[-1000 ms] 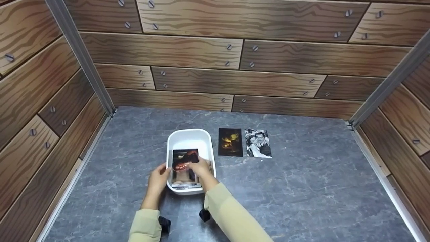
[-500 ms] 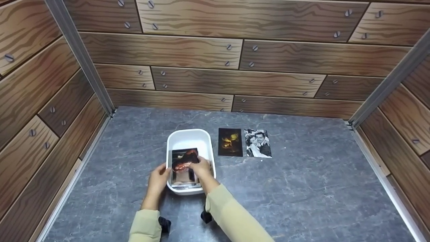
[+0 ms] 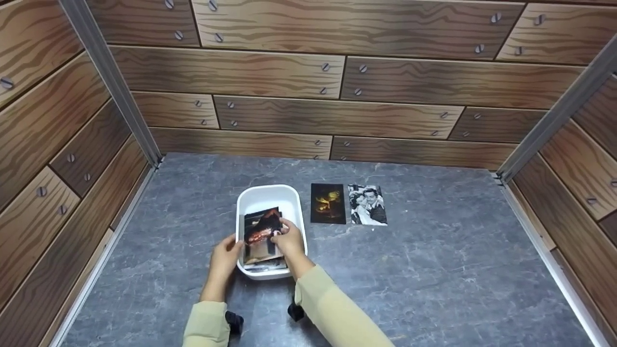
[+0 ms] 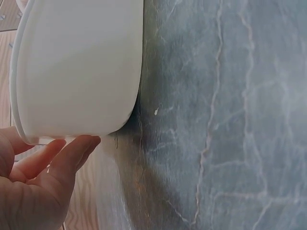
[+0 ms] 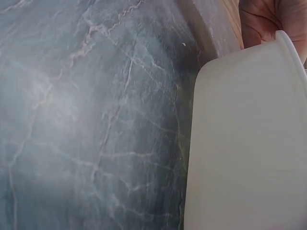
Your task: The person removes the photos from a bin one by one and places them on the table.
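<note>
A white plastic tub (image 3: 270,188) stands on the grey marbled surface, holding several photo prints. My left hand (image 3: 224,258) grips its left rim; in the left wrist view, that hand's fingers (image 4: 79,155) lie along the outer wall. My right hand (image 3: 292,241) reaches inside and pinches the right edge of the top photo (image 3: 260,246), which shows a dark and red picture. That photo is tilted over other prints (image 3: 265,266) at the tub's near end. From the right wrist, the tub's outer wall (image 5: 249,143) hides my right hand; my left hand (image 5: 268,21) shows beyond it.
Right of the tub lie two photos side by side: a dark one with a golden picture (image 3: 328,203) and a black-and-white one of a couple (image 3: 368,205). Wood-patterned panels (image 3: 270,111) wall in the back and both sides, with metal posts (image 3: 113,82) at the corners.
The top photo has turned a little and come up at its right edge, with my right hand pinching it. My left hand stays on the rim. The view shifts slightly.
</note>
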{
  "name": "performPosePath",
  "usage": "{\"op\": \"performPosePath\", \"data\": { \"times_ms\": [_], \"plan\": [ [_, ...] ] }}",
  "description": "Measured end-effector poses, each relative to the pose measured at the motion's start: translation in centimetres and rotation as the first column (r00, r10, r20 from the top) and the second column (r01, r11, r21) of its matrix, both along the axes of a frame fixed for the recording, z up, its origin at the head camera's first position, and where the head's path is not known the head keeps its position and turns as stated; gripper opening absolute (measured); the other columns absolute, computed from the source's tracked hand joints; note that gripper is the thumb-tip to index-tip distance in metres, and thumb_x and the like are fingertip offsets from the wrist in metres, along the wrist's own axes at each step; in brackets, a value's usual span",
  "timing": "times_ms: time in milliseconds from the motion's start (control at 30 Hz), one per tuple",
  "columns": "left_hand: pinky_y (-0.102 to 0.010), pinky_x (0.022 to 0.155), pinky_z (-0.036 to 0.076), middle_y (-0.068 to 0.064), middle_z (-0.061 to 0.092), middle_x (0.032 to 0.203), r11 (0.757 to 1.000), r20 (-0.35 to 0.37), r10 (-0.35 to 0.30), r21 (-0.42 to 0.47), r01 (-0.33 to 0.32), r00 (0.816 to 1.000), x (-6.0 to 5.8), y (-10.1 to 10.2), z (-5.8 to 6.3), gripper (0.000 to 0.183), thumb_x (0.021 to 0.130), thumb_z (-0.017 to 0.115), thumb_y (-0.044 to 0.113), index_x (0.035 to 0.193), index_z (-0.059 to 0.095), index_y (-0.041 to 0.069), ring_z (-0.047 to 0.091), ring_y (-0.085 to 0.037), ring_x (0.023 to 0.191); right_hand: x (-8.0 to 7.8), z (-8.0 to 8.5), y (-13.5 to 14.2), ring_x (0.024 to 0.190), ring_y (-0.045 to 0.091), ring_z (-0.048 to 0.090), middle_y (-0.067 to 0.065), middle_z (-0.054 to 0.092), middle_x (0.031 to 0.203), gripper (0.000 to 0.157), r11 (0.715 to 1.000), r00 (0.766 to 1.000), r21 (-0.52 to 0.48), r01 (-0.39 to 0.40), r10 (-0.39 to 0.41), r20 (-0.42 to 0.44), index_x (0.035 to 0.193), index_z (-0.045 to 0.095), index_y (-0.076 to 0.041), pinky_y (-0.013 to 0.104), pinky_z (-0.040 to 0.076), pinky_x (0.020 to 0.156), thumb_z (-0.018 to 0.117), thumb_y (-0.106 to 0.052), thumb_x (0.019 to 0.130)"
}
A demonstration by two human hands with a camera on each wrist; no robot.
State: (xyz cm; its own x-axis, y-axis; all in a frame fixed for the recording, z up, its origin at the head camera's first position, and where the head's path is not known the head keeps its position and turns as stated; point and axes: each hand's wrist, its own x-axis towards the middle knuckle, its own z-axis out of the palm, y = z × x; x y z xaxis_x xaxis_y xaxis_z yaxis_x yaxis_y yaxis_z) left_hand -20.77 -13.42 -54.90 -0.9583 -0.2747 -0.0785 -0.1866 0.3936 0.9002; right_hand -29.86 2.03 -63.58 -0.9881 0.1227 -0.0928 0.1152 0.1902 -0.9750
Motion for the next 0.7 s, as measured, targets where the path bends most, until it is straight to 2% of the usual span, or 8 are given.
{"op": "performPosePath", "data": {
  "times_ms": [100, 133, 267, 367, 467, 600, 667, 700],
  "plan": [
    [-0.051, 0.103, 0.043, -0.032, 0.059, 0.123, 1.0, 0.005, -0.001, 0.0, 0.001, 1.0, 0.1, 0.0, 0.0, 0.04, 0.095, 0.055, 0.011, 0.128, 0.053, -0.012, 0.054, -0.045, 0.118, 2.4, 4.4, -0.1, 0.072, 0.019, 0.063, 0.015, 0.068, 0.084, 0.066, 0.999, 0.999, -0.035, -0.003, 0.005, 0.032, 0.129, 0.059, -0.006, 0.029, 0.055, 0.061, 0.066, 0.015, 0.066],
    [-0.051, 0.103, 0.043, -0.032, 0.059, 0.124, 1.0, 0.004, -0.001, -0.001, 0.001, 1.0, 0.1, 0.0, 0.0, 0.04, 0.095, 0.055, 0.011, 0.128, 0.053, -0.012, 0.054, -0.045, 0.118, 3.2, 6.1, -0.2, 0.076, 0.022, 0.064, 0.018, 0.069, 0.088, 0.067, 1.0, 0.997, -0.029, 0.003, -0.001, 0.072, 0.13, 0.058, -0.004, 0.03, 0.056, 0.063, 0.066, 0.016, 0.067],
    [-0.051, 0.103, 0.043, -0.032, 0.059, 0.124, 1.0, -0.002, 0.0, 0.003, 0.0, 1.0, 0.0, 0.0, -0.1, 0.04, 0.095, 0.055, 0.011, 0.128, 0.054, -0.012, 0.054, -0.045, 0.119, 4.3, 7.9, -0.5, 0.088, 0.029, 0.068, 0.025, 0.069, 0.097, 0.059, 1.0, 0.998, -0.016, 0.021, -0.02, 0.067, 0.13, 0.055, 0.0, 0.031, 0.058, 0.069, 0.065, 0.013, 0.074],
    [-0.051, 0.102, 0.043, -0.032, 0.058, 0.125, 1.0, -0.003, 0.001, 0.004, -0.001, 1.0, 0.0, -0.1, -0.1, 0.04, 0.095, 0.055, 0.01, 0.128, 0.054, -0.012, 0.054, -0.045, 0.119, 4.6, 8.2, -0.6, 0.095, 0.031, 0.068, 0.026, 0.069, 0.102, 0.046, 0.999, 0.996, 0.012, 0.035, -0.036, 0.077, 0.123, 0.058, 0.004, 0.033, 0.057, 0.076, 0.067, 0.008, 0.078],
    [-0.051, 0.102, 0.044, -0.032, 0.058, 0.124, 1.0, -0.002, -0.002, -0.001, 0.002, 1.0, 0.1, -0.1, -0.1, 0.04, 0.095, 0.056, 0.011, 0.128, 0.054, -0.011, 0.054, -0.045, 0.118, 4.7, 8.2, -0.7, 0.092, 0.031, 0.069, 0.025, 0.07, 0.102, 0.034, 0.999, 0.996, 0.018, 0.04, -0.041, 0.081, 0.113, 0.063, 0.007, 0.033, 0.057, 0.076, 0.068, 0.004, 0.079],
    [-0.051, 0.102, 0.044, -0.032, 0.059, 0.124, 1.0, 0.002, -0.002, 0.003, 0.002, 1.0, 0.3, -0.1, -0.2, 0.04, 0.095, 0.055, 0.011, 0.128, 0.054, -0.011, 0.055, -0.045, 0.118, 4.6, 8.1, -0.9, 0.09, 0.03, 0.069, 0.024, 0.07, 0.1, 0.027, 0.998, 0.995, -0.053, 0.047, -0.042, 0.089, 0.107, 0.064, 0.01, 0.034, 0.058, 0.078, 0.067, 0.003, 0.081],
    [-0.051, 0.102, 0.044, -0.032, 0.059, 0.123, 1.0, 0.004, -0.005, 0.003, 0.005, 1.0, 0.4, -0.1, -0.2, 0.04, 0.095, 0.055, 0.011, 0.128, 0.053, -0.012, 0.055, -0.045, 0.118, 3.4, 5.8, -0.9, 0.087, 0.027, 0.07, 0.02, 0.072, 0.096, 0.026, 0.992, 0.998, -0.121, 0.048, -0.042, 0.053, 0.105, 0.065, 0.007, 0.032, 0.058, 0.077, 0.069, 0.002, 0.08],
    [-0.051, 0.102, 0.044, -0.032, 0.059, 0.123, 1.0, 0.006, -0.006, 0.004, 0.006, 1.0, 0.4, -0.1, -0.2, 0.04, 0.096, 0.055, 0.011, 0.129, 0.053, -0.012, 0.054, -0.045, 0.118, 1.9, 3.7, -1.0, 0.086, 0.024, 0.07, 0.018, 0.072, 0.095, 0.026, 0.989, 0.998, -0.136, 0.058, -0.053, 0.046, 0.104, 0.066, 0.005, 0.031, 0.058, 0.076, 0.07, 0.001, 0.078]
  ]
}}
